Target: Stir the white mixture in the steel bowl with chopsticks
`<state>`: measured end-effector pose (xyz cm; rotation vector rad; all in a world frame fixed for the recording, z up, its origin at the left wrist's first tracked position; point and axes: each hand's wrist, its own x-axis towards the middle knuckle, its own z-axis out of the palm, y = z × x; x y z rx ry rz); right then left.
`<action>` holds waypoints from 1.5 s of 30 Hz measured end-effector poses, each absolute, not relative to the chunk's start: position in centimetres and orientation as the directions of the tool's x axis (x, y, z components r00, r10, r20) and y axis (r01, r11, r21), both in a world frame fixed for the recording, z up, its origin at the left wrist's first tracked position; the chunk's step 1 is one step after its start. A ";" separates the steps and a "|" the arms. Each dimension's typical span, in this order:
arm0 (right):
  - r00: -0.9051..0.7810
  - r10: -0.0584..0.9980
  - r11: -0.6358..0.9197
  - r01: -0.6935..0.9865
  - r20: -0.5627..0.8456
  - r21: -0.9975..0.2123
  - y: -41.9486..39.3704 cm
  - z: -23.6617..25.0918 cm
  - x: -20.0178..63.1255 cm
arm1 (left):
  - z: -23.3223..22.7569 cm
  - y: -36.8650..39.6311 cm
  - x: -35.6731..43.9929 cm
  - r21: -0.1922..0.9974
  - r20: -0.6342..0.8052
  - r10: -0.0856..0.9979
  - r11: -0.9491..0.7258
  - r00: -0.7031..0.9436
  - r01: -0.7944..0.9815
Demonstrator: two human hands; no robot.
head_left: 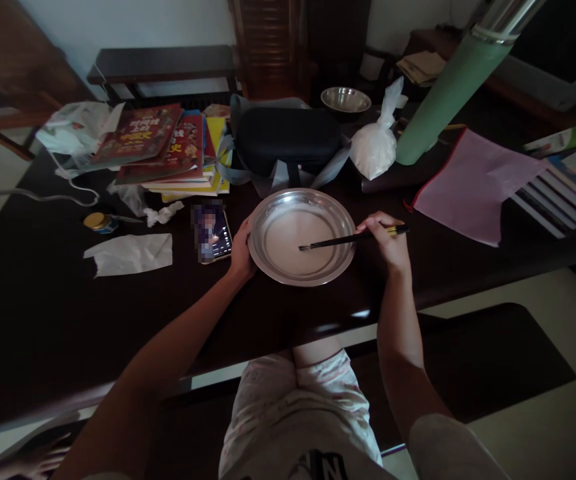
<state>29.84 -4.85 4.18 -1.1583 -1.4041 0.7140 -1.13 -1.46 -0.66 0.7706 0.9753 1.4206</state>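
A shiny metal bowl (302,280) sits on the dark table in front of me, with a pale, whitish substance (288,237) spread across its bottom. My left hand (242,251) is closed on the bowl's left rim; its fingertips are hidden behind the bowl. On the other side, my right hand (387,239) grips a pair of dark chopsticks (335,241) with gold-coloured ends. They slant left over the bowl's right rim, and their tips reach the pale substance near the middle.
Left of the bowl lie a lit phone (213,231), white tissue (128,255), a small jar (101,222) and stacked books (158,143). Behind stand a black case (288,140), a tied bag of white powder (374,150) and a green flask (453,97). Another person's hand (51,459) shows at lower left.
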 end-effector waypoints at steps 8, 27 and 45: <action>0.185 0.910 0.323 0.241 0.370 -0.915 -4.9 4.3 29.8 | -0.3 -1.6 -1.0 0.903 -0.093 0.989 0.037 -0.111 -0.427; 0.174 0.911 0.321 0.272 0.375 -0.907 -4.8 4.2 29.8 | -0.5 -1.5 -1.2 0.897 -0.077 0.993 0.028 -0.093 -0.440; 0.089 0.921 0.335 0.316 0.380 -0.887 -4.8 4.3 29.7 | -0.1 -1.7 -0.9 0.910 -0.076 0.991 0.026 -0.106 -0.414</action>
